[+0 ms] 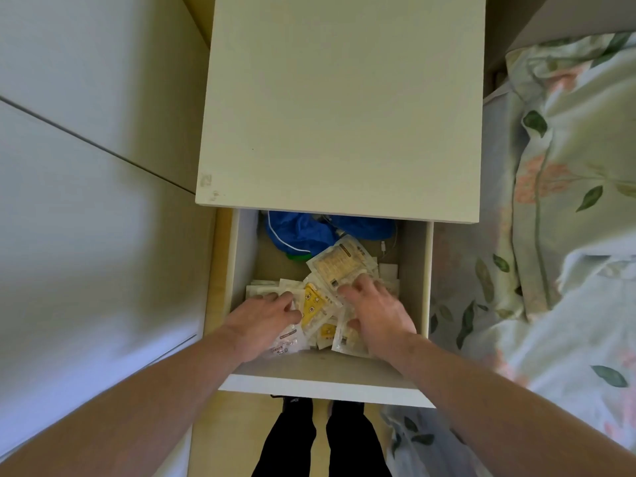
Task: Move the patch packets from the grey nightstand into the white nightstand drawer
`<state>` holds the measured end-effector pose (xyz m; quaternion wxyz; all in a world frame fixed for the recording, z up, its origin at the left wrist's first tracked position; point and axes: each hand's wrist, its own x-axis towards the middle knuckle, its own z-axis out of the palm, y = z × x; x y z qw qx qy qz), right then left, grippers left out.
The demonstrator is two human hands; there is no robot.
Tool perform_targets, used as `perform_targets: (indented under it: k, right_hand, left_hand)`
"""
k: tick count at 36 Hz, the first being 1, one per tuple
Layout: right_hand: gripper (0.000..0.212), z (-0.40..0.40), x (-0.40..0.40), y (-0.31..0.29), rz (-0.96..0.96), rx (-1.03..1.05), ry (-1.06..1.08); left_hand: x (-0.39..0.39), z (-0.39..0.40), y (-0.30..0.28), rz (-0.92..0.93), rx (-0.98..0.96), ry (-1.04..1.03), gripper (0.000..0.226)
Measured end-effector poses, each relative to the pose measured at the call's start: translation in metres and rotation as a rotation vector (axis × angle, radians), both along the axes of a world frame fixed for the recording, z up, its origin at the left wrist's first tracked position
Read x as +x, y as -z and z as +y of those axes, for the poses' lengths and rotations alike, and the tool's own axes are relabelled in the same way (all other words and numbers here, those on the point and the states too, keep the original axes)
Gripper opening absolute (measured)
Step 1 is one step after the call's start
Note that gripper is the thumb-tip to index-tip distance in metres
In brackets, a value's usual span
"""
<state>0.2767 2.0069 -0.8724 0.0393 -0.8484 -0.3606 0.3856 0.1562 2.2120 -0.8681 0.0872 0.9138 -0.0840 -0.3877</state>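
The white nightstand stands below me with its drawer pulled out. Several patch packets, white and yellow, lie in a loose heap in the drawer's near half. One larger packet lies tilted on top of the heap. My left hand rests palm down on the left side of the heap, fingers spread over packets. My right hand rests on the right side, fingertips touching the larger packet's lower edge. Neither hand plainly grips a packet. The grey nightstand is not in view.
A blue cloth item and a thin white cable lie at the back of the drawer. A bed with a floral cover is close on the right. White cabinet doors stand on the left. My legs are below the drawer front.
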Motion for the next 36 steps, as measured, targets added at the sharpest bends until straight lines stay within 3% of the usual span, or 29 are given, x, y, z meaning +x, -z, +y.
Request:
perform_targets:
  k: [4, 7, 11, 18, 24, 28, 36]
  right_hand:
    - [0.063, -0.001, -0.011, 0.001, 0.115, 0.012, -0.363]
    - [0.055, -0.005, -0.011, 0.004, 0.083, -0.044, -0.413]
    - [0.043, -0.012, -0.003, 0.006, -0.003, -0.096, -0.304]
    - [0.035, -0.011, 0.014, 0.001, -0.042, -0.111, 0.12]
    - [0.061, -0.004, 0.003, -0.005, -0.025, -0.174, 0.131]
    - [0.065, -0.008, -0.009, -0.015, -0.04, -0.126, 0.103]
    - [0.082, -0.041, -0.025, -0.05, 0.056, -0.049, 0.274]
  left_hand:
    - [-0.001, -0.001, 0.002, -0.018, 0.019, 0.045, 0.058]
    - [-0.005, 0.0, 0.003, -0.029, 0.029, 0.067, 0.058]
    - [-0.014, 0.003, 0.002, -0.046, 0.0, 0.039, 0.061]
    - [-0.023, -0.004, 0.002, -0.049, -0.026, -0.064, 0.066]
    - [-0.018, -0.01, -0.003, -0.027, 0.002, -0.077, 0.064]
    - [-0.015, -0.01, -0.008, -0.02, 0.009, -0.084, 0.063]
    - [-0.033, 0.0, -0.041, -0.126, -0.059, -0.42, 0.055]
